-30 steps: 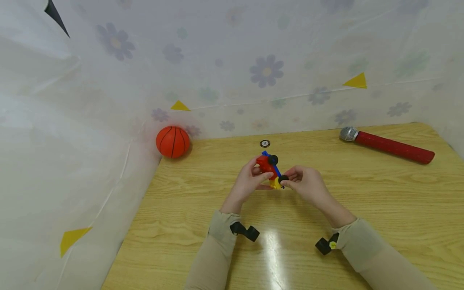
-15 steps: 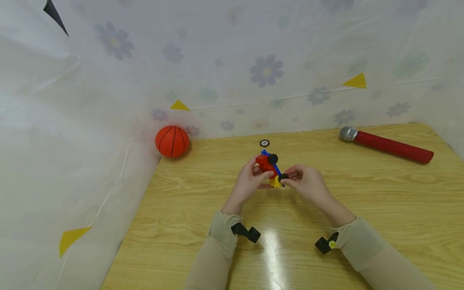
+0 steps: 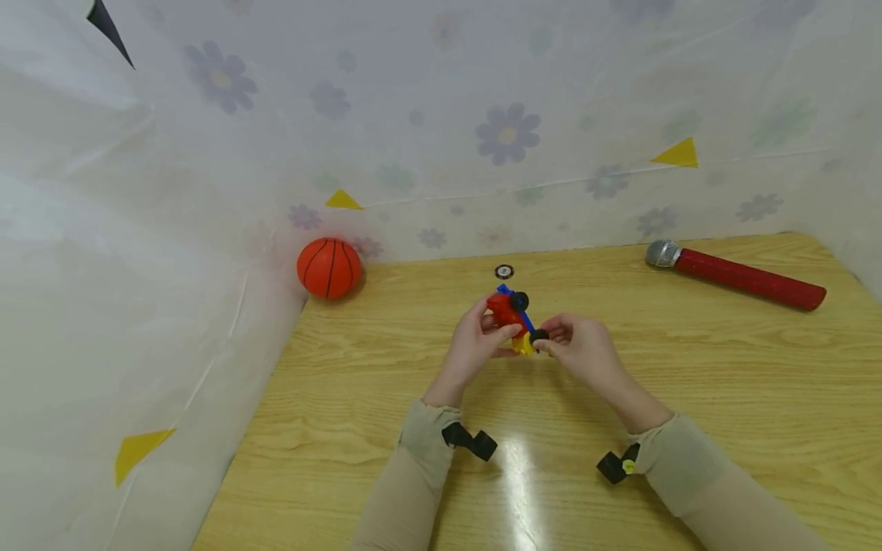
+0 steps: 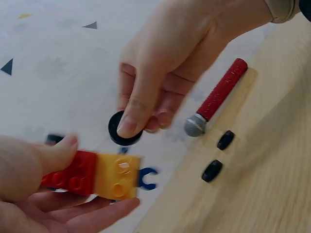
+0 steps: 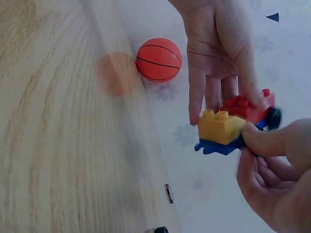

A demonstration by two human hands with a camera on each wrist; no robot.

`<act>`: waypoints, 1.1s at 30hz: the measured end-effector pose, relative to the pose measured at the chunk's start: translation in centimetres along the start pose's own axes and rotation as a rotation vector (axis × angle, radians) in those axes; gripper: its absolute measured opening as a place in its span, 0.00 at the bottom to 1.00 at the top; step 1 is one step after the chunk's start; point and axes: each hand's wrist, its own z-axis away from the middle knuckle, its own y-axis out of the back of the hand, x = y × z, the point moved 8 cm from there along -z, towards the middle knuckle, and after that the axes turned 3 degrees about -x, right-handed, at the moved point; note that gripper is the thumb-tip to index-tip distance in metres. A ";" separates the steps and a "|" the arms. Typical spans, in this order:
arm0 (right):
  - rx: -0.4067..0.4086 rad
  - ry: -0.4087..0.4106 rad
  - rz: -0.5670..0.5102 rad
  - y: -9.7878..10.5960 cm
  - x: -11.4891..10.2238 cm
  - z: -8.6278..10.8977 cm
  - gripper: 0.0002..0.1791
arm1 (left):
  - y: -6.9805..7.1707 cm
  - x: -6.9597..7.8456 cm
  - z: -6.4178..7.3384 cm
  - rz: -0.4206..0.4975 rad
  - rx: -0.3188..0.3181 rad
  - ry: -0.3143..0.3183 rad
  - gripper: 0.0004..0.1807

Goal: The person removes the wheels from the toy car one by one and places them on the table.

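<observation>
In the head view, my left hand [image 3: 468, 348] holds a toy car [image 3: 507, 312] tilted above the table. The car has red and yellow studded blocks on a blue base. In the left wrist view, its yellow block [image 4: 116, 177] faces the camera, and a blue hook sticks out at that end. My right hand [image 3: 586, 348] pinches a black wheel [image 4: 116, 128] between thumb and fingers at the yellow end; whether the wheel sits on its axle I cannot tell. Another black wheel [image 5: 274, 118] is on the car near the red block [image 5: 250, 108].
Behind the car, a small black disc with a light centre [image 3: 504, 272] lies on the wooden table [image 3: 331, 428]. Two black wheels [image 4: 212, 171] appear on the table in the left wrist view. An orange ball [image 3: 329, 268] sits back left, a red-handled microphone [image 3: 744, 277] back right.
</observation>
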 end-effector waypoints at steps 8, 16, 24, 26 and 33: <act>0.035 0.010 -0.033 1.6 0.1 -0.2 0.09 | 0.3 -0.5 0.0 -0.001 -0.007 -0.001 0.31; -0.058 -0.046 -0.133 2.4 0.8 -0.3 0.11 | 0.5 -0.3 -0.1 0.021 -0.052 0.018 0.35; -0.050 -0.055 -0.080 4.1 1.6 0.0 0.14 | 0.8 0.1 -0.2 0.017 -0.101 -0.001 0.34; -0.044 -0.058 -0.077 4.5 1.9 0.0 0.15 | 0.9 0.3 -0.2 0.010 -0.113 0.000 0.34; -0.043 -0.091 -0.077 5.7 3.6 0.1 0.16 | 1.0 0.9 -0.1 -0.006 -0.163 -0.005 0.35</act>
